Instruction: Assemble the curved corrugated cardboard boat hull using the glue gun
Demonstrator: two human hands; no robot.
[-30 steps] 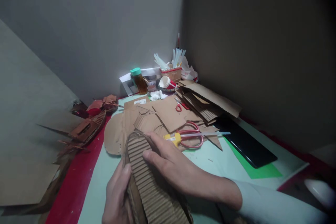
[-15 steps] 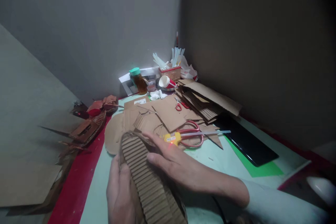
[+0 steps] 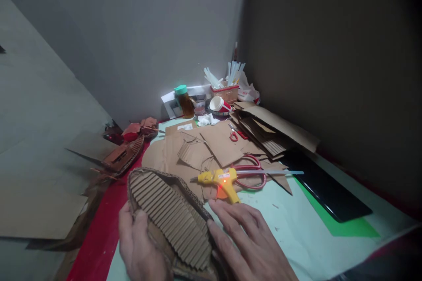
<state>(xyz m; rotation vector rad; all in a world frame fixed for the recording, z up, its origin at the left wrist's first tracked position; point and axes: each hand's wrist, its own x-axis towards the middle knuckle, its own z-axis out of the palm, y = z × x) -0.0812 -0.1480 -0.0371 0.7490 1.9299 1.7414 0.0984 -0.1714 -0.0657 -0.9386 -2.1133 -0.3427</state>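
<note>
The left hand (image 3: 140, 246) closes its fingers (image 3: 136, 217) on the near left edge of a curved corrugated cardboard piece (image 3: 168, 210), tilting it ribbed face up at the desk's (image 3: 296, 224) front edge, probably to steady it. The right hand (image 3: 250, 241) lies beside it with fingers spread and empty, tips close to a lit hot glue gun (image 3: 220, 181) that rests on cardboard scraps (image 3: 217, 145), which seem to keep its nozzle off the desk. In the back corner a small box (image 3: 227, 93) holds upright glue sticks (image 3: 232, 72), beside a capped amber jar (image 3: 184, 101) and a tipped, seemingly empty paper cup (image 3: 219, 104).
</note>
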